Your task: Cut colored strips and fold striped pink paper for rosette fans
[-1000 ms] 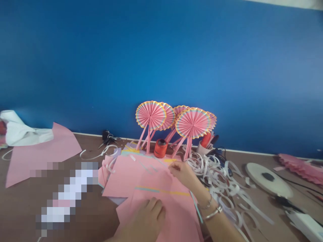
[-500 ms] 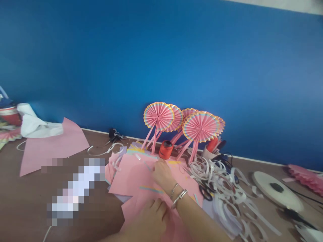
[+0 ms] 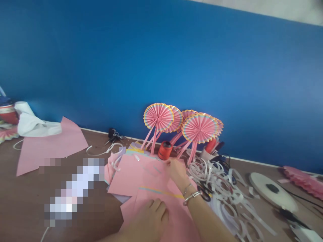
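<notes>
My left hand (image 3: 151, 216) rests palm down on pink paper (image 3: 133, 208) at the bottom middle, its fingers laid over the sheet. My right hand (image 3: 178, 171), a silver bangle at its wrist, is over the right part of the pink sheets with its fingers drawn together. Whatever they may hold is hidden. Just behind that hand stands an orange roll (image 3: 165, 151) with a dark top. A thin blue and yellow edge strip (image 3: 161, 191) runs across the paper between my hands. Small pale scraps (image 3: 136, 157) lie on the sheets.
Pink pleated fans (image 3: 158, 117) on paper legs lean near the blue wall (image 3: 101, 67). Curled white strips (image 3: 222, 185) heap up on the right, by a cream round device (image 3: 272, 191). Black-handled scissors (image 3: 204, 193) lie partly hidden. Pink paper (image 3: 55, 144) and a blurred-out object (image 3: 73, 191) are on the left.
My right hand has moved to the right across the pink sheets, uncovering more of the paper and the coloured strip. My left hand stays at nearly the same place.
</notes>
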### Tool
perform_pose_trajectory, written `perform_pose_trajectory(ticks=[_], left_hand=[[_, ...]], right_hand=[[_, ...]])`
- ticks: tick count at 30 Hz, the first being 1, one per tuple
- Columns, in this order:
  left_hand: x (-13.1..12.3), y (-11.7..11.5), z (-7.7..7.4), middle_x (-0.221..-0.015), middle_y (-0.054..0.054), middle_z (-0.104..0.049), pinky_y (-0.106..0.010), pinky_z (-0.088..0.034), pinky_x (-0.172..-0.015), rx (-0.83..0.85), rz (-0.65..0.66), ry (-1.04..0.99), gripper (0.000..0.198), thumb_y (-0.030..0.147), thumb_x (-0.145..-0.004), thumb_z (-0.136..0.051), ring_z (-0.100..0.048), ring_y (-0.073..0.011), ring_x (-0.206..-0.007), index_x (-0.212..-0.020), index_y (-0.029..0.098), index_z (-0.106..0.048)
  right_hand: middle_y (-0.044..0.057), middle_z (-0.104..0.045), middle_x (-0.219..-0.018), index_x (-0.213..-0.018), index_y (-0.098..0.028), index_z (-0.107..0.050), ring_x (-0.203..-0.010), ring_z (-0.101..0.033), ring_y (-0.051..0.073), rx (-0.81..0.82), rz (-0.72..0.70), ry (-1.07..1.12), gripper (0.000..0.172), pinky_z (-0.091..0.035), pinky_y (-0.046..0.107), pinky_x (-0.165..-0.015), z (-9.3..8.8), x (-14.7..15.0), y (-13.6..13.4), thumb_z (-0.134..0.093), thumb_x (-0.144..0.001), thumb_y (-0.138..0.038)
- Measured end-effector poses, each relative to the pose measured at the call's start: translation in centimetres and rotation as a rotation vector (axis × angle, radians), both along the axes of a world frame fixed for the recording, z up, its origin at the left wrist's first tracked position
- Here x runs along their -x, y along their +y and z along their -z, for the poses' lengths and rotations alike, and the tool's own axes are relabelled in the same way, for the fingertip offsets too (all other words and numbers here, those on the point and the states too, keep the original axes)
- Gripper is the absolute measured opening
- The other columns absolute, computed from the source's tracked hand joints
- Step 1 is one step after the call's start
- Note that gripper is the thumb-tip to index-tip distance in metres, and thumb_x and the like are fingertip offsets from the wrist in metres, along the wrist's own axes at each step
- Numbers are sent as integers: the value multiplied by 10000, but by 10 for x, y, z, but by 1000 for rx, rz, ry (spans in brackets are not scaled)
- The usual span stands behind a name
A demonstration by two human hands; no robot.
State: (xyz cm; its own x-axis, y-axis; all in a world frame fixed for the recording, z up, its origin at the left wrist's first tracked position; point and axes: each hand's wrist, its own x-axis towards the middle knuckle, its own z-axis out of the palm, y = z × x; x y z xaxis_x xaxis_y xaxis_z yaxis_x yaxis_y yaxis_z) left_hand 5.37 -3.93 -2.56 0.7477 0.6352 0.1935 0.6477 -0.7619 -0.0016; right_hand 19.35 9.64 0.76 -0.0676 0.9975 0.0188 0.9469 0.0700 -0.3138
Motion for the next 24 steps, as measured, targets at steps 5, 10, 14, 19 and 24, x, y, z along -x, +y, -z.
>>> perform_pose_trajectory(ticks=[5, 10, 14, 19, 24], left_hand=[[1, 0, 2, -857, -35, -604, -307, -345, -592, -65, 18, -11, 124, 202, -863, -515, -497, -185, -729, -955, 141, -572], [3, -1, 3, -892, -49, -597, -306, -362, -642, -37, 15, -22, 149, 188, -874, -489, -489, -188, -767, -995, 138, -560], [4, -3, 5, -995, -72, -580, -314, -379, -704, 47, -26, -52, 196, 191, -860, -500, -492, -204, -836, -1044, 148, -548], [5, -4, 0, -1034, -89, -566, -329, -385, -768, 66, -24, -37, 222, 194, -837, -517, -484, -222, -885, -1050, 140, -551], [4, -2, -1, -938, -62, -566, -313, -383, -703, 57, -20, -35, 166, 179, -861, -485, -486, -203, -834, -1011, 155, -552]], right_hand=[[140, -685, -849, -744, -110, -680, -836, -600, 218, -39, 69, 19, 227, -356, 265, -689, 18, 3, 8, -459, -742, -59], [121, -680, -848, -714, -122, -657, -826, -592, 192, -80, 14, 72, 193, -362, 244, -708, 14, -1, 8, -475, -745, -70], [62, -682, -787, -781, -148, -636, -733, -597, 151, -84, -64, 133, 171, -353, 212, -629, 1, -15, 1, -466, -791, -130], [40, -662, -709, -670, -155, -611, -675, -579, 141, -65, -117, 147, 150, -325, 208, -590, -2, -22, 1, -494, -755, -115], [56, -643, -709, -609, -145, -597, -674, -555, 143, -84, -88, 140, 186, -325, 219, -616, 9, -11, 5, -468, -703, -50]])
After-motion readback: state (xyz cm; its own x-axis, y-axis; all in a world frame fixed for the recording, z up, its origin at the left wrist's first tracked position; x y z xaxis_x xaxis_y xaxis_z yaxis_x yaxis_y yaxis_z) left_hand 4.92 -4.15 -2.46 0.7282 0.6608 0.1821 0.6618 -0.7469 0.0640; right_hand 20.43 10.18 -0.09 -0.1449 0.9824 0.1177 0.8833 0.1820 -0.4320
